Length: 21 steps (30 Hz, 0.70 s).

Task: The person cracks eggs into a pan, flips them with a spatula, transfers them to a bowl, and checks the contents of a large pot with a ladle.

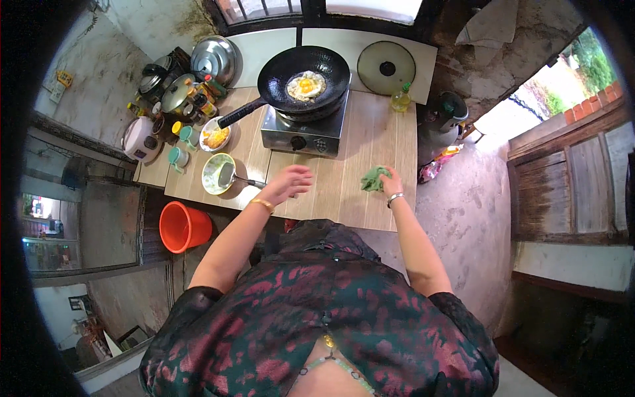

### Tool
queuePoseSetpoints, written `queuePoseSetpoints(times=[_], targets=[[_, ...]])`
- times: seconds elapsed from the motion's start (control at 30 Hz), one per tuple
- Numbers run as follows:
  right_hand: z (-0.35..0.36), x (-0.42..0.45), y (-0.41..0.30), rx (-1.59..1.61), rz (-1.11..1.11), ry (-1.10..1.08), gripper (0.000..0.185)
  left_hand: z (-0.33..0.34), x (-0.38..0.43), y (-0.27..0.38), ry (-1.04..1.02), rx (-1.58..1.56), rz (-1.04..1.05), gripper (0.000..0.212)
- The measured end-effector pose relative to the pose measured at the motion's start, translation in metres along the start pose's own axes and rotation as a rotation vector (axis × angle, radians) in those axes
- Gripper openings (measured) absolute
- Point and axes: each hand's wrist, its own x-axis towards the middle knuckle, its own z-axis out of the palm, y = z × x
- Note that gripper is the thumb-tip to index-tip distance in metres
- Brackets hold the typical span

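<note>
My right hand [392,181] grips a crumpled green cloth [372,179] at the right part of the wooden table [317,186]. My left hand [287,184] is empty with its fingers apart, near the front edge, close to the handle of a metal ladle [226,173]. The ladle's head rests in a green-and-white bowl [212,186]. Beyond my hands, a black wok [268,74] sits on a gas stove [302,134], its handle pointing front left. Inside the wok lies a fried egg [306,86]. A white bowl [203,145] left of the stove holds cooked egg [216,138].
A glass lid [386,67] leans at the back right beside an oil bottle [401,99]. Two teal-lidded jars [178,158], a rice cooker [143,139] and several sauce bottles crowd the left. An orange bucket [184,227] stands below the table's left edge.
</note>
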Motion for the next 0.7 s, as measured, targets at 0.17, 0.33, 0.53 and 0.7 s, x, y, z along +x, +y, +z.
queuePoseSetpoints(times=[0.17, 0.33, 0.53, 0.7], targets=[[-0.004, 0.042, -0.019, 0.198, 0.200, 0.061, 0.037, -0.122, -0.077, -0.062, 0.292, -0.267, 0.051, 0.032], [-0.012, 0.118, -0.024, -0.099, 0.028, 0.206, 0.043, -0.201, -0.164, -0.159, 0.589, -0.378, -0.015, 0.018], [0.003, 0.165, -0.072, -0.350, -0.246, 0.107, 0.042, -0.235, -0.317, -0.332, 0.563, 0.421, -0.197, 0.016], [0.074, 0.176, -0.071, -0.763, -0.397, -0.194, 0.040, -0.191, -0.387, -0.383, 0.509, 0.538, -0.479, 0.015]])
